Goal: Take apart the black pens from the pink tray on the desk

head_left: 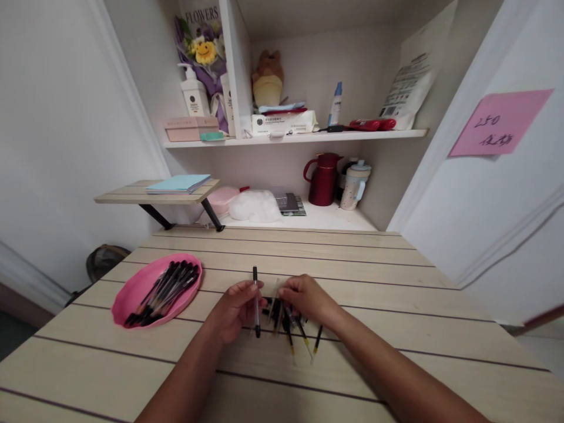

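Upright between the thumb and fingers of my left hand (238,305) is a pen (257,308) with a clear barrel and black ends. To its right, my right hand (302,296) reaches over a small pile of pen parts (288,323), its thumb and fingers pinched together. A clear tube shows beside those fingertips; whether they grip it or another part, I cannot tell. Black caps, clear tubes and ink refills (303,332) with yellow-and-pale tips make up the pile, partly hidden under the right hand.
A pink tray (126,302) with several pens stands on the left of the slatted table (396,376). Behind it, a small raised shelf (127,192) bears blue paper (178,183). A red jug (324,182) and a tumbler (355,187) stand in the cabinet at the back.
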Demonstrator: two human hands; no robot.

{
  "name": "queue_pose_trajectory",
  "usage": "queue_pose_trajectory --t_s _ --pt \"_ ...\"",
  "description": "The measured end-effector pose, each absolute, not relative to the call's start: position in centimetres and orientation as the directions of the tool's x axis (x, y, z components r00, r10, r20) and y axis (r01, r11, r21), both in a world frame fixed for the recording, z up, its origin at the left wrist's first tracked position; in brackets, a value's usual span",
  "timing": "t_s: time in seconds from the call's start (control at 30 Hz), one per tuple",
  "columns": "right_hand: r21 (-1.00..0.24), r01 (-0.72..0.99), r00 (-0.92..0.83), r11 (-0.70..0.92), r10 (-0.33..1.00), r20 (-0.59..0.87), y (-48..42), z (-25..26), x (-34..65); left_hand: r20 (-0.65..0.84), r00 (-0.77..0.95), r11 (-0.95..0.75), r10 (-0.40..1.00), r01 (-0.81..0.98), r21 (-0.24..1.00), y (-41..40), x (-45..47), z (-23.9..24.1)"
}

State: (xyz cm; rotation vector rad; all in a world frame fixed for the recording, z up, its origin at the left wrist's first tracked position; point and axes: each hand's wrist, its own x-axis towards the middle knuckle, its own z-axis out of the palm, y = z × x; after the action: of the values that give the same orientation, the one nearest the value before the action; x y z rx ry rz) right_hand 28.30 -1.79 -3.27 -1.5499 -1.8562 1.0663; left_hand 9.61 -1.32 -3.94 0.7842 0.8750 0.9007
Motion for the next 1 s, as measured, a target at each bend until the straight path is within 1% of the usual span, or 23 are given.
queue_pose_trajectory --t_s 0.07,0.13,0.17,0.23,0.33,0.5,0.67,0.77,0.87,0.93,1.0 --pt "-0.9 0.433 -0.379 -0.04 0.898 -0.223 -2.6 -3.6 27.2 -0.26 0.341 0.383 0.903 -0.369 0.847 -1.4 9.8 -4.0" --pt "-0.94 0.332 -0.481 -0.084 0.842 -0.245 -3.3 -3.9 26.3 -0.224 0.337 0.353 0.914 -0.391 0.85 -1.4 9.9 -4.0" --pt "-0.947 0.304 -0.498 -0.1 0.831 -0.248 -3.6 -4.0 25.9 -0.21 0.331 0.336 0.92 -0.394 0.855 -1.4 9.9 -4.0" --pt "-0.951 0.283 -0.476 -0.128 0.841 -0.255 -3.9 -4.0 25.5 -0.182 0.3 0.297 0.936 -0.402 0.866 -1.4 10.0 -4.1" --pt "-0.943 0.306 -0.43 -0.127 0.866 -0.256 -3.9 -4.0 25.5 -0.16 0.251 0.258 0.955 -0.43 0.865 -1.4 10.1 -4.1" --pt "-0.924 0.376 -0.396 -0.067 0.89 -0.226 -3.6 -4.2 25.8 -0.167 0.225 0.255 0.96 -0.461 0.85 -1.3 10.1 -3.9" --pt "-0.926 0.371 -0.409 -0.073 0.882 -0.234 -3.7 -4.4 25.7 -0.186 0.117 0.22 0.976 -0.54 0.812 -0.9 9.9 -4.1" --pt "-0.913 0.4 -0.403 -0.079 0.879 -0.253 -4.0 -3.9 25.7 -0.211 0.066 0.21 0.975 -0.568 0.795 -0.4 9.7 -4.3" --pt "-0.881 0.463 -0.413 -0.1 0.855 -0.314 -4.2 -3.1 26.1 -0.202 -0.049 0.132 0.978 -0.604 0.786 0.3 8.9 -4.4" --pt "-0.86 0.499 -0.423 -0.109 0.835 -0.351 -4.2 -2.5 26.5 -0.194 -0.123 0.089 0.973 -0.578 0.811 0.7 8.2 -4.6" --pt "-0.853 0.513 -0.397 -0.1 0.853 -0.339 -3.8 -2.0 27.1 -0.188 -0.125 0.114 0.974 -0.443 0.889 0.9 7.7 -4.7"
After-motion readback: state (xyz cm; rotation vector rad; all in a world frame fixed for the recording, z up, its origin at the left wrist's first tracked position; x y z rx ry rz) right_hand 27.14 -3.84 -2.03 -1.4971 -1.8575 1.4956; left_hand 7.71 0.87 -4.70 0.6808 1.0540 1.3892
